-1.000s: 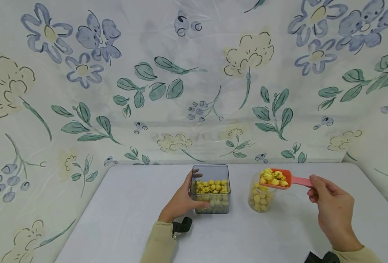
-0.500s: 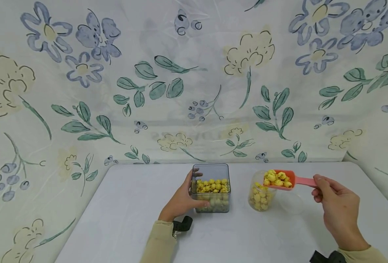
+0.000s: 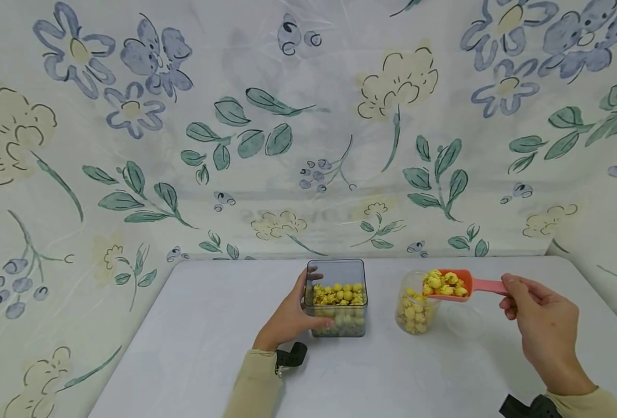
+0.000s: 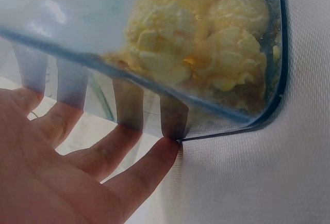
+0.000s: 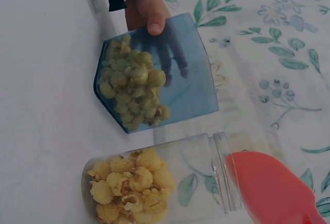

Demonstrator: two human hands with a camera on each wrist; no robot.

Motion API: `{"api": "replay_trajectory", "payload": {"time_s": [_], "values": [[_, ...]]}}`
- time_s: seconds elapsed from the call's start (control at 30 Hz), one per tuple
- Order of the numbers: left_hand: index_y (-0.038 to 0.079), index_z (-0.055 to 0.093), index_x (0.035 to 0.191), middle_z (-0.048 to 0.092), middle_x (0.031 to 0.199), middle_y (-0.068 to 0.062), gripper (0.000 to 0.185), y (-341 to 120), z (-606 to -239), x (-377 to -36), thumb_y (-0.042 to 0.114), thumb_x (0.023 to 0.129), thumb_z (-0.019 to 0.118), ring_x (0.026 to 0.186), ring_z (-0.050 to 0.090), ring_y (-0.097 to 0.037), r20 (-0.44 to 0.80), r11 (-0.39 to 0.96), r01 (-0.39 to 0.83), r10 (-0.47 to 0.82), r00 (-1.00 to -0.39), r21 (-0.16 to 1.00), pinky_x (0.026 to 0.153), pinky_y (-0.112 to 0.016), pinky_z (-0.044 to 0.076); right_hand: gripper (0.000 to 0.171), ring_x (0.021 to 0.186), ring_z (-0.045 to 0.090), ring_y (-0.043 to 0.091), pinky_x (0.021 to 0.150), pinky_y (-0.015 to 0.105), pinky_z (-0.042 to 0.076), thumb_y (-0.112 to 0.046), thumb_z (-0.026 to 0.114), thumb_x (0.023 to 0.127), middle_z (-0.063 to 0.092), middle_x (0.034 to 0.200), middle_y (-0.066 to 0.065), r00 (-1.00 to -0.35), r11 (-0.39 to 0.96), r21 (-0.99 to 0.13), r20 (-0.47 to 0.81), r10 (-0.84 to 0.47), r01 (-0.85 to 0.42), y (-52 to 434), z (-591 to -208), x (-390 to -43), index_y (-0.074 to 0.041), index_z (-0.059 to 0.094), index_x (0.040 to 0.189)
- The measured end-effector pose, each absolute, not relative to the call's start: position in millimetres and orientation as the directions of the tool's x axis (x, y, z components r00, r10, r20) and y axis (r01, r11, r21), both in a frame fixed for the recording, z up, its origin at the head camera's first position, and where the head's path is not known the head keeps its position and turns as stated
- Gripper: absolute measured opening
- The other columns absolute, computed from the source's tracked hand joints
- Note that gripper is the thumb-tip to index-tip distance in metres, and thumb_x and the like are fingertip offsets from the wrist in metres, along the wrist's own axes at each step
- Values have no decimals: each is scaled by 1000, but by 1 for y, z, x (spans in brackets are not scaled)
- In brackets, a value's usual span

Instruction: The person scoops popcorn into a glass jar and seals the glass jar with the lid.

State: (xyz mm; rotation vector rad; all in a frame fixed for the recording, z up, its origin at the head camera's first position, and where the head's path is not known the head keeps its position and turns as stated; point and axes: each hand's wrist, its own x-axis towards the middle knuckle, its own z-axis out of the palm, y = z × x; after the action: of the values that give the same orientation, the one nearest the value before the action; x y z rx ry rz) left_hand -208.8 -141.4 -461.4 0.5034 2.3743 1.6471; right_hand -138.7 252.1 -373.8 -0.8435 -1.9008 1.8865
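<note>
My left hand (image 3: 286, 320) grips a tinted clear square container (image 3: 361, 271), thumb on its front and fingers round the far left side. Yellow popcorn (image 3: 338, 295) fills its lower half. In the left wrist view, the fingers (image 4: 147, 177) lie along the container's wall. My right hand (image 3: 547, 328) pinches the handle of a red-pink scoop (image 3: 486, 285), which is heaped with popcorn. The scoop hangs level at the mouth of a clear round jar (image 3: 403, 287). Popcorn sits in the jar's lower part, as the right wrist view shows.
Beside the jar, on its right, lies a clear round lid (image 3: 463, 323). All of this stands on a white table (image 3: 209, 348). Floral sheeting (image 3: 308, 128) rises behind and at the sides.
My right hand has drawn the loaded scoop a little to the right across the jar's mouth. The left hand and the container have stayed in place.
</note>
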Motion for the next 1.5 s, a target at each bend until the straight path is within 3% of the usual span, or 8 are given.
{"api": "replay_trajectory", "payload": {"time_s": [0.23, 0.7, 1.1, 1.5], "values": [[38, 15, 159, 37, 156, 6, 114, -141, -462, -209, 28, 75, 91, 142, 37, -24, 31, 322, 166, 387, -922, 932, 96, -47, 44, 43, 53, 54, 9, 52, 15, 48, -28, 69, 96, 64, 64, -7, -774, 25, -975, -160, 613, 220, 253, -369, -139, 5, 63, 123], [36, 16, 159, 36, 157, 5, 113, -142, -463, -209, 26, 75, 91, 144, 33, -26, 37, 310, 170, 392, -919, 936, 101, -52, 41, 51, 54, 55, 9, 52, 17, 48, -37, 62, 100, 61, 63, -10, -821, 327, -916, -6, 571, 234, 255, -362, -136, 6, 64, 125], [32, 14, 161, 35, 157, 4, 115, -142, -463, -209, 28, 75, 91, 144, 35, -28, 31, 305, 165, 400, -916, 938, 99, -49, 43, 47, 55, 57, 8, 51, 18, 48, -35, 61, 101, 62, 64, -11, -839, 401, -896, 63, 541, 191, 258, -355, -135, 6, 65, 123], [36, 11, 160, 35, 156, 6, 117, -142, -462, -208, 29, 75, 91, 141, 39, -27, 9, 303, 139, 394, -919, 943, 99, -46, 45, 43, 53, 59, 4, 54, 13, 49, -30, 65, 99, 63, 62, -15, -819, 330, -934, 78, 568, 140, 256, -352, -139, 6, 65, 122]]}}
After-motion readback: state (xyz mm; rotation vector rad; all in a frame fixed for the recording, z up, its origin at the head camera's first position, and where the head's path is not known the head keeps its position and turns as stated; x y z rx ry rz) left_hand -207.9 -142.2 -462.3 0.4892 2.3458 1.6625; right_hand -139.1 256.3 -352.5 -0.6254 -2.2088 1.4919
